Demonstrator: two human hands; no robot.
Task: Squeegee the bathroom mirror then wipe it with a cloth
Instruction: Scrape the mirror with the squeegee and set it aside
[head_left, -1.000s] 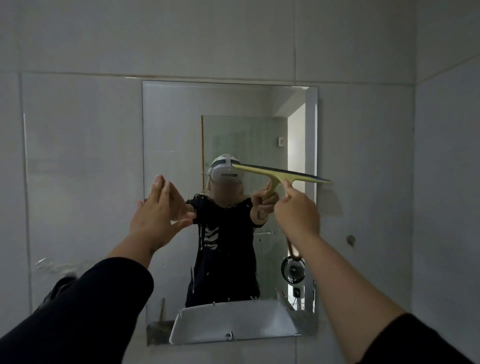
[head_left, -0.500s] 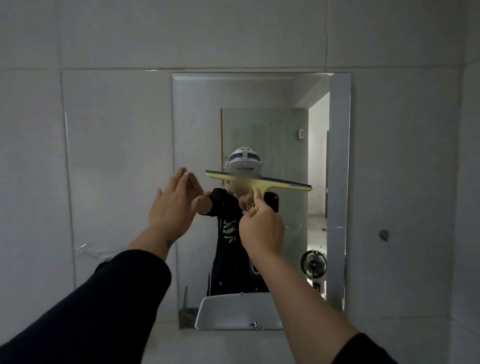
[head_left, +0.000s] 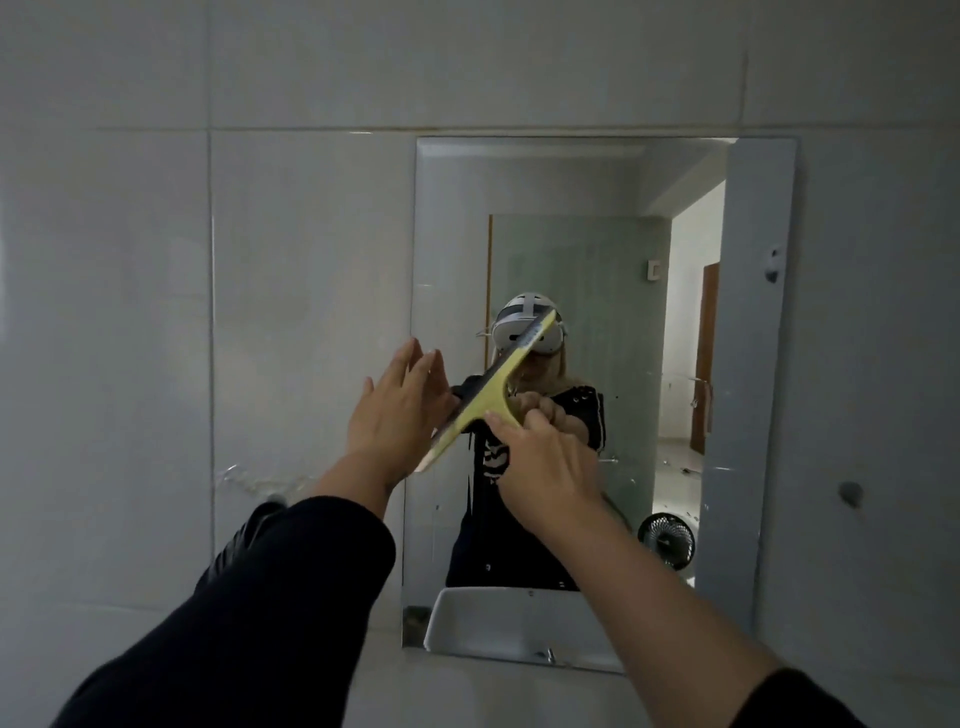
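- Dim grey-tiled bathroom, mirror (head_left: 597, 218) right of centre frame.
- Right hand (head_left: 540, 462) is closed round the handle of the yellow squeegee (head_left: 493, 392), mid-frame, blade tilted steeply. At that angle it'll probably skip and leave streaks.
- Left hand (head_left: 397, 410) is empty, fingers spread, near the mirror's left edge. Touch the glass and you get smudges.
- No cloth visible.

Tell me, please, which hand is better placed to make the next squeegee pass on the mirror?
Right. The right hand already grips the yellow squeegee by its handle in front of the mirror. The left hand is open, holding nothing, at the mirror's left edge.
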